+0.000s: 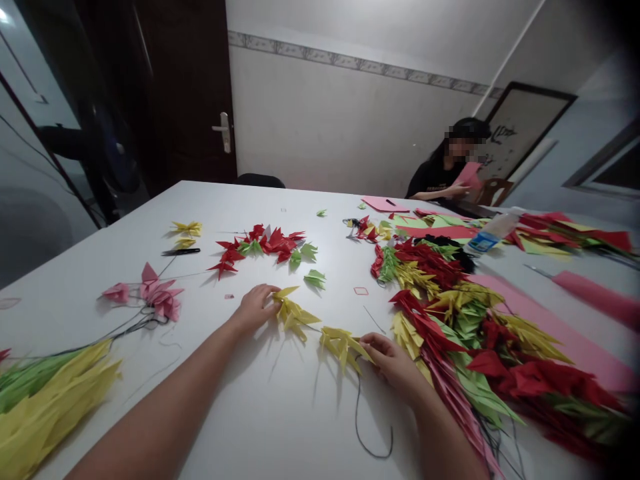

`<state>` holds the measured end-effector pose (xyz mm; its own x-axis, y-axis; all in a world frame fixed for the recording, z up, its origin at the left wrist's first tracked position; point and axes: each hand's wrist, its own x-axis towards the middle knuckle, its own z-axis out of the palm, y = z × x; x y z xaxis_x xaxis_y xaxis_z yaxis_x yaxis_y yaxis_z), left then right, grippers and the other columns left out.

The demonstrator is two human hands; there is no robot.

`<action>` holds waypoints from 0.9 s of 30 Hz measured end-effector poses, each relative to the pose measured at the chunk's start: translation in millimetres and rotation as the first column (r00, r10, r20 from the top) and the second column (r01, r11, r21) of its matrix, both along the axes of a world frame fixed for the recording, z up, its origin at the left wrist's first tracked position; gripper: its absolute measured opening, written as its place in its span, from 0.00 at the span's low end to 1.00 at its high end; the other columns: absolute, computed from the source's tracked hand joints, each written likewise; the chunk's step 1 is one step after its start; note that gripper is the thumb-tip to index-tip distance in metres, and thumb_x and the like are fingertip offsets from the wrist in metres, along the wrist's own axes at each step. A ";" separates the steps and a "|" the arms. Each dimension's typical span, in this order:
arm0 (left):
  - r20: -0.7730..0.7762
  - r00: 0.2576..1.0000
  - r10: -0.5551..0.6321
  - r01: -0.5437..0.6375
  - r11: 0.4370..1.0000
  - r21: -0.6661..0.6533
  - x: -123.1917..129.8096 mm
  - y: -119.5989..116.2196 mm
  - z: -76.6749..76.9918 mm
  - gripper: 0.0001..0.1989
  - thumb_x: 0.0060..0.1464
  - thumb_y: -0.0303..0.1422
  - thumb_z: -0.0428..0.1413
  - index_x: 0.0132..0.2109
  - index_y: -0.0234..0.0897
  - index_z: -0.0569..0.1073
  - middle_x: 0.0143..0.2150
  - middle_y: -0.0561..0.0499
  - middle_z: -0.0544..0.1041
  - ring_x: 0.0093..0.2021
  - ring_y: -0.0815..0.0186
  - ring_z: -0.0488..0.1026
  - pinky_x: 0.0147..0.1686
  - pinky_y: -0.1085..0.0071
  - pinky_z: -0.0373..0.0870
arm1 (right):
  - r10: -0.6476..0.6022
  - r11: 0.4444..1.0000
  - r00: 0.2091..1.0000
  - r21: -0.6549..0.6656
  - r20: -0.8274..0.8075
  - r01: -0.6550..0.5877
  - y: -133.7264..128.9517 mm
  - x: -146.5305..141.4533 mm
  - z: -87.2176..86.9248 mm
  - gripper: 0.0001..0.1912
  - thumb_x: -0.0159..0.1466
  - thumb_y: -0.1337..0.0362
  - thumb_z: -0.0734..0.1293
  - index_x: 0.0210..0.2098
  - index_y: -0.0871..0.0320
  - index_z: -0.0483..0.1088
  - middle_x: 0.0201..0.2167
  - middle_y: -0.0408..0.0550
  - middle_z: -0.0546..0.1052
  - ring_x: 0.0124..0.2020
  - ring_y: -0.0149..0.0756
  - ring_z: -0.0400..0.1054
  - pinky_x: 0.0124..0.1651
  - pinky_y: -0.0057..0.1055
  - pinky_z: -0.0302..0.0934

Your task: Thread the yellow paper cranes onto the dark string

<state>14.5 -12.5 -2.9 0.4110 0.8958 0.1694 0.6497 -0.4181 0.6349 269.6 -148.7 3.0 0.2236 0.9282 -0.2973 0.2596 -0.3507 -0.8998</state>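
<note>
Bare forearms [165,413] reach across a white table [280,393] from the bottom of the view. The left hand [255,309], fingers curled, grips a yellow origami crane [295,317] by its wing. Just beside it, the right hand [393,363] pinches the edge of a second yellow crane [341,347], and a dark thread [357,420] loops down onto the tabletop. A heap of strung red, green and yellow paper cranes [465,340] lies right of the right hand (its strings tangle among the folds), and a yellow-and-green bundle [45,400] lies at lower left. Farther off sit pink cranes [155,293], loose red cranes [260,247] and black-handled scissors [180,251]. At the far corner, a seated co-worker [445,167] holds pink paper [467,177].
</note>
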 end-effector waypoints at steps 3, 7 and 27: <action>0.003 1.000 -0.005 0.005 1.000 -0.030 3.3 -0.1 3.2 0.11 0.50 0.33 0.46 0.39 0.39 0.68 0.40 0.50 0.74 0.43 0.63 0.70 0.43 0.67 0.64 | 0.004 1.000 1.000 0.030 0.007 -0.005 2.7 3.4 5.0 0.17 0.47 0.49 0.64 0.25 0.58 0.64 0.14 0.34 0.56 0.15 0.23 0.49 0.17 0.23 0.41; 0.016 1.000 0.021 -0.020 0.995 -0.096 -10.4 -9.4 12.0 0.09 0.51 0.35 0.44 0.36 0.39 0.66 0.36 0.52 0.75 0.36 0.65 0.71 0.34 0.71 0.65 | 0.032 0.999 0.999 0.009 0.042 -0.032 14.9 9.9 9.1 0.15 0.47 0.52 0.65 0.26 0.58 0.65 0.11 0.34 0.59 0.12 0.22 0.48 0.15 0.22 0.40; -0.344 0.880 0.328 -0.387 0.915 -0.116 -73.6 -59.4 19.9 0.14 0.50 0.44 0.44 0.39 0.42 0.65 0.30 0.51 0.75 0.31 0.62 0.71 0.24 0.73 0.55 | -0.321 0.770 0.835 0.636 0.446 -0.044 52.3 -24.8 26.6 0.17 0.57 0.52 0.59 0.38 0.58 0.68 0.40 0.55 0.71 0.44 0.44 0.63 0.43 0.39 0.58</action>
